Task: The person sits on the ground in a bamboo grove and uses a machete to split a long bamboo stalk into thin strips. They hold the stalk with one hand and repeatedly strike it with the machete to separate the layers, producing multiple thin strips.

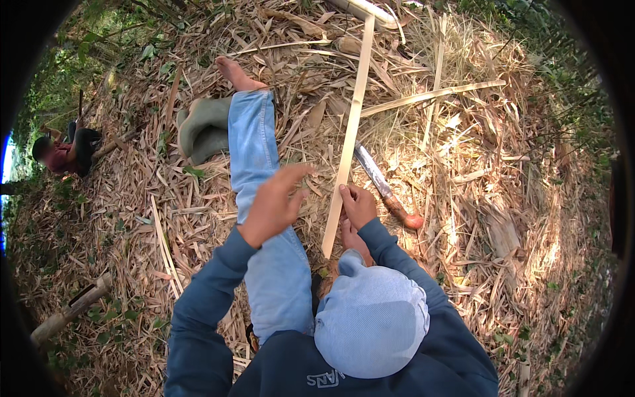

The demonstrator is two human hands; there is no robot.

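A long, flat, pale bamboo strip (355, 109) runs from near my bent knee up to the far side. My right hand (359, 206) pinches it near its close end, thumb on the flat face. My left hand (274, 204) is raised above my outstretched leg (254, 142), fingers apart and holding nothing, a little blurred. Just right of the strip, a machete (374, 171) lies on the leaf litter, its curved wooden handle (402, 212) toward the right. My bare right foot (354, 242) shows below my right hand.
Green rubber boots (206, 126) lie beside my left leg. Thin bamboo strips (433, 96) (162, 241) are scattered about on dry leaves. A cut pole (73, 309) lies at the lower left. Another person (69, 151) sits farther off at the left. Green plants border the ground.
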